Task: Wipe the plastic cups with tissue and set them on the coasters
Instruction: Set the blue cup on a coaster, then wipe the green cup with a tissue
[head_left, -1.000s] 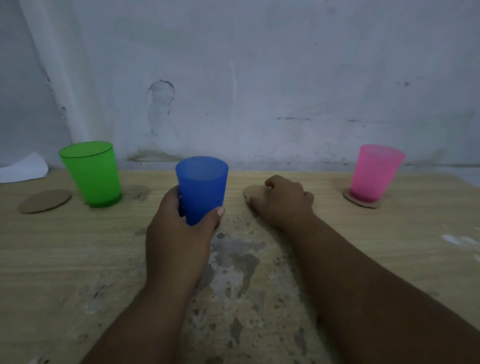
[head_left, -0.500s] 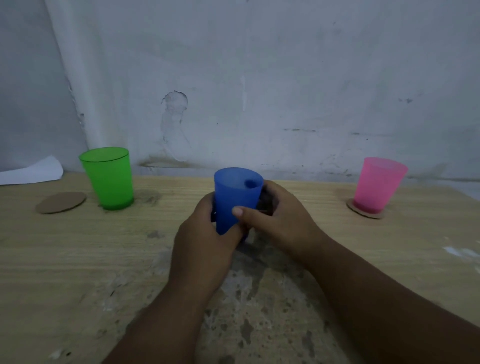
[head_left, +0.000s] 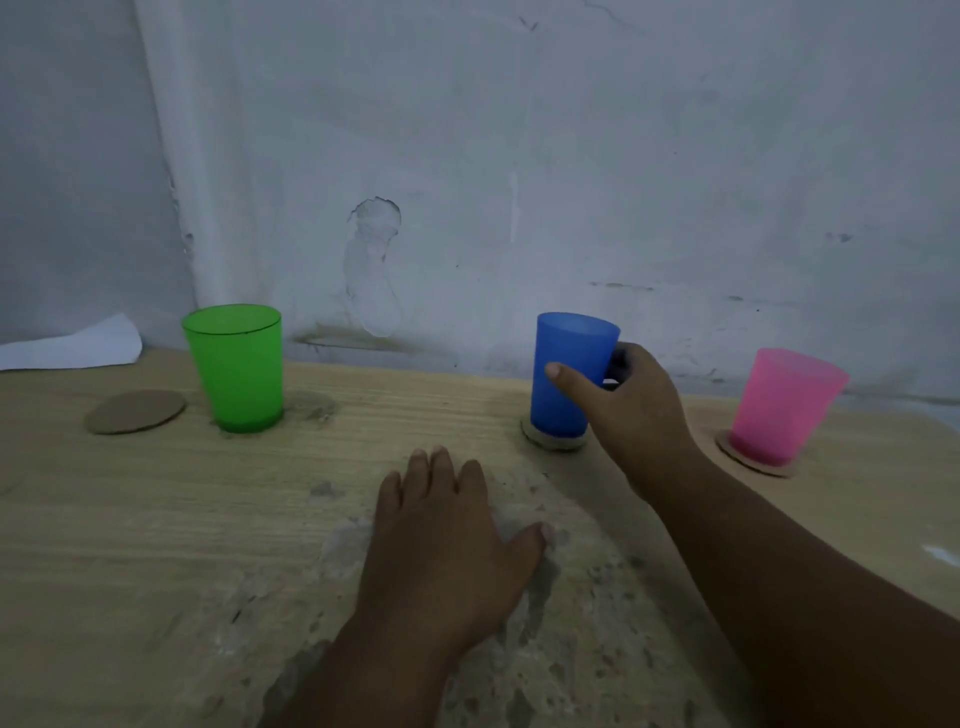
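The blue cup stands upright on the middle coaster. My right hand grips its right side, thumb across the front. My left hand lies flat on the table in front, fingers straight, holding nothing. The green cup stands on the bare table at the left, beside a free coaster. At the right the pink cup sits on its own coaster. A white sheet of tissue lies at the far left against the wall.
The wooden table has a worn, stained patch in the middle front. A grey wall rises right behind the cups. A white smear marks the table's right edge.
The blue cup passed from my left hand to my right and moved right onto the middle coaster. My left hand let go and dropped flat on the table.
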